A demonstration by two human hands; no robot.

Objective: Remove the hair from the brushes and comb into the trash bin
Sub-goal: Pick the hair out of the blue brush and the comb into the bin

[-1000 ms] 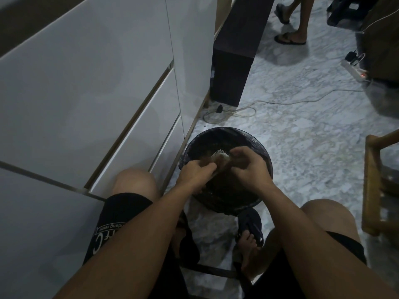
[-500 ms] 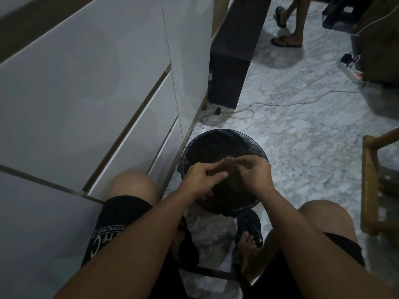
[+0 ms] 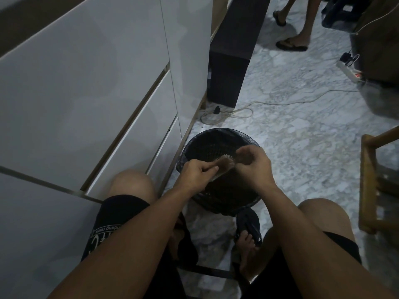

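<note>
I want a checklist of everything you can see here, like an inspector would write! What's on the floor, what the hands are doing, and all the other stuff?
Surface: grey-white marble floor; the person sits over it.
Job's things: brush held above the black-lined trash bin; a brownish clump of hair is in the fingers beside it. No comb or other brush seen.
Clutter: black sandal by the bin.
Grippers: left hand grips the brush; right hand pinches the hair.
Cables: thin cord across the floor, coiled near the cabinet; power strip with plugs.
Surroundings: white cabinet drawers, dark unit, wooden frame, another person's legs.
</note>
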